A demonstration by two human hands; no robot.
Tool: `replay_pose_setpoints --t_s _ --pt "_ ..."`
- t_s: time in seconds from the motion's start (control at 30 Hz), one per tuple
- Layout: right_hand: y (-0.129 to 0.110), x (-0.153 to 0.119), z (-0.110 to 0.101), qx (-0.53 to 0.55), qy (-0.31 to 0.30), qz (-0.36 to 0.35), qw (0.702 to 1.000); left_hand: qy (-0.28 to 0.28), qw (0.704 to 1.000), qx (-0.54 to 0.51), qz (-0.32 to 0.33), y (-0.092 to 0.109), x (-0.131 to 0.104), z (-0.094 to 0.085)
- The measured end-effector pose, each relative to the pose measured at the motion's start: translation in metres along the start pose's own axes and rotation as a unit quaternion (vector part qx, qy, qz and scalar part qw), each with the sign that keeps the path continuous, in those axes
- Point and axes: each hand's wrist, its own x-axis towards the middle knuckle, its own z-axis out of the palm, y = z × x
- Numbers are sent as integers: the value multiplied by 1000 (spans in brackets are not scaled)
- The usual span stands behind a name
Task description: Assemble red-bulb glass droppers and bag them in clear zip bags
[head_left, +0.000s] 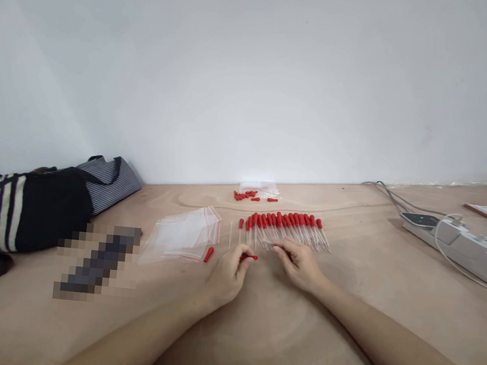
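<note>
My left hand (230,270) is closed, pinching a red rubber dropper bulb (254,257) between thumb and fingers. To its right my right hand (300,262) is closed on a thin clear dropper tube (267,243) that points left. The bulb and the tube are apart. Just beyond both hands lies a row of several droppers (285,222), red bulbs toward the wall and clear tubes toward me. One loose bulb (209,254) rests left of my left hand, and a single bare tube (230,234) lies behind it.
Clear zip bags (182,231) are spread on the wooden table (279,346) at left. Near the wall, more red bulbs (246,195) lie by a clear bag (264,189). A black bag (55,207) stands far left; a white power strip (470,244) with cables is at right.
</note>
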Motion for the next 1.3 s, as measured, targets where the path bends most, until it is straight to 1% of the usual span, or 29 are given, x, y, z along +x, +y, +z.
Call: replay_pose_setpoints --t_s 0.07,0.13,0.17,0.23,0.33,0.47,0.67,0.77,0.87,0.97,1.07,1.17,1.3 --pt "-7 -3 2 -27 -41 -35 998 0 993 -108 -51 -10 -4 -5" --pt "-12 -5 5 -37 -57 -47 997 -13 977 -196 -85 -17 -6 -6" --pt "-14 -6 6 -38 -62 -50 996 -18 970 -224 -94 -20 -6 -5" --pt "-16 -6 9 -34 -68 -54 996 -23 963 -247 -102 -21 -6 -4" --pt "-16 -6 10 -26 -69 -64 995 -33 961 -257 -98 -20 -5 -2" --pt "-16 -7 10 -38 -83 -65 994 -27 964 -250 -90 -21 -5 -2" --pt "-14 -9 15 -125 -99 -92 983 -9 974 -208 -94 -19 -6 -3" --pt "-13 -8 15 -163 -107 -118 974 -5 976 -197 -91 -20 -7 -3" --pt "-12 -5 12 -198 -120 -157 960 -9 981 -180 -73 -24 -10 -2" --pt "-12 -1 8 -232 -125 -197 944 -20 987 -150 -54 -28 -12 -1" --pt "-13 0 5 -255 -122 -219 934 -20 993 -111 -38 -29 -13 0" --pt "-16 -1 5 -251 -130 -215 935 -6 998 -68 -18 -27 -14 -2" --pt "-18 -2 5 -206 -155 -181 949 -8 999 -32 8 -24 -16 -3"
